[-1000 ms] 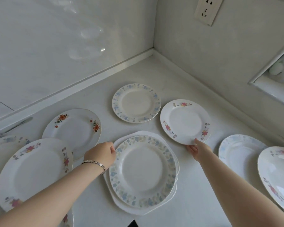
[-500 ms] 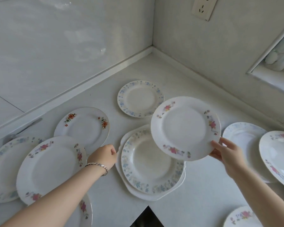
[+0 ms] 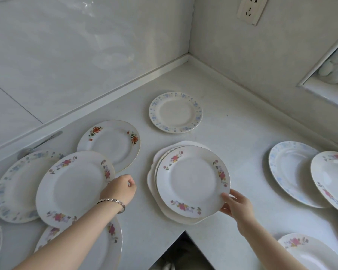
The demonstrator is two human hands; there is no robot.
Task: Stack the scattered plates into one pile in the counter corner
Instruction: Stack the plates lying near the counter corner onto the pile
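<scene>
A pile of plates (image 3: 165,209) sits near the counter's inner front edge. Its top plate, white with pink flowers (image 3: 192,181), rests on a blue-rimmed plate over a wavy-edged white one. My right hand (image 3: 235,206) grips that top plate's near right rim. My left hand (image 3: 120,187) touches the right rim of another pink-flowered plate (image 3: 74,189) on the left; whether its curled fingers grip the rim is unclear. A small blue-flowered plate (image 3: 175,112) lies alone nearer the corner. An orange-flowered plate (image 3: 110,143) lies left of the middle.
More plates overlap at the far left (image 3: 14,184) and under my left forearm (image 3: 105,246). Several plates lie at the right (image 3: 293,172), (image 3: 334,176) and bottom right (image 3: 310,254). A wall socket (image 3: 250,8) is above the corner. A recessed ledge (image 3: 328,94) is at the right.
My right hand lifted the pink-flowered plate from the counter, carried it left and set it on the pile. My left hand moved from the pile's rim to the left plate.
</scene>
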